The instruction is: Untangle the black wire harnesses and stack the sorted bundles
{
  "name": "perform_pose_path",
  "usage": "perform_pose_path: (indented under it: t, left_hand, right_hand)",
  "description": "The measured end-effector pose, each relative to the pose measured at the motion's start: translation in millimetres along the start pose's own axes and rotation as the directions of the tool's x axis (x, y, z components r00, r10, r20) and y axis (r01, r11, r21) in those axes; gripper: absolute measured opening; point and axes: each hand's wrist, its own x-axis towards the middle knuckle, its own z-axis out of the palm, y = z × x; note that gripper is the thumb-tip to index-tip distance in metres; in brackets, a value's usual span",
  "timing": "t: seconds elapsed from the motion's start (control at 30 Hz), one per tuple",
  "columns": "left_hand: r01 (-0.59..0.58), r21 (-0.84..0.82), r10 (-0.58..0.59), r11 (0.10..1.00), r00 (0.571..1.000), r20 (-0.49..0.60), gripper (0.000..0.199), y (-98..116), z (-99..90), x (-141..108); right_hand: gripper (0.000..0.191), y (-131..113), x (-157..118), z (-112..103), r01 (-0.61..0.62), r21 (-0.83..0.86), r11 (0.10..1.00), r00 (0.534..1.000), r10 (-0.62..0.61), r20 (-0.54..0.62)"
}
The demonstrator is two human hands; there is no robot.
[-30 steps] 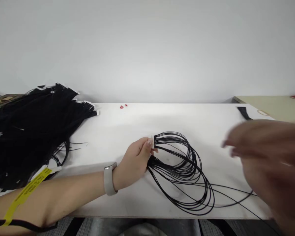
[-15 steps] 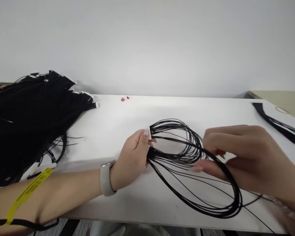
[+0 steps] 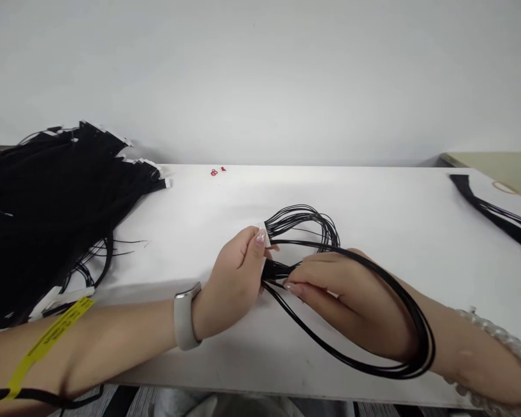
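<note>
My left hand (image 3: 238, 275) is closed round the white connector ends (image 3: 263, 234) of a black wire harness (image 3: 325, 223). From there the thin black wires curve away to the right in loops. My right hand (image 3: 347, 295) reaches through the large outer loop (image 3: 423, 324), its thumb and fingers pinching the wires (image 3: 282, 269) of the lower connector close to my left hand. That lower connector is mostly hidden by my left hand. A grey-banded watch (image 3: 186, 318) is on my left wrist and a clear beaded bracelet (image 3: 495, 330) on my right.
A big pile of black harnesses (image 3: 61, 214) with white connectors covers the table's left side. Small red pieces (image 3: 214, 172) lie near the back edge. Another black wire bundle (image 3: 486, 211) is at the right. A yellow label on a cable (image 3: 47, 339) crosses my left forearm.
My right hand has moved left through the large loop and closed on the wires near the lower connector. The smaller wire loops are drawn in. My left hand stays nearly in place.
</note>
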Motion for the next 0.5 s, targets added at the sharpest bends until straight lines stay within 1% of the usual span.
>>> perform_pose_path:
  t: [0.07,0.2,0.4,0.5]
  left_hand:
    - [-0.02,0.017,0.02,1.0,1.0,0.009,0.035,1,0.5,0]
    - [-0.042,0.04,0.041,0.998,0.999,0.015,0.035,2,0.9,0]
    - [-0.046,0.06,0.044,0.997,0.998,0.037,0.034,3,-0.2,1]
    - [-0.041,0.081,0.038,0.996,0.998,0.044,0.034,3,-0.6,1]
  right_hand:
    - [0.023,-1,0,2,-0.009,-0.032,0.999,1.0,0.01,0.025]
    - [0.025,-1,-2,2,-0.015,-0.103,0.995,0.999,0.018,0.028]
    - [0.023,-4,1,11,-0.073,-0.141,0.987,0.997,0.071,-0.024]
    - [0.019,-3,1,12,-0.062,-0.179,0.982,0.998,0.057,-0.035]
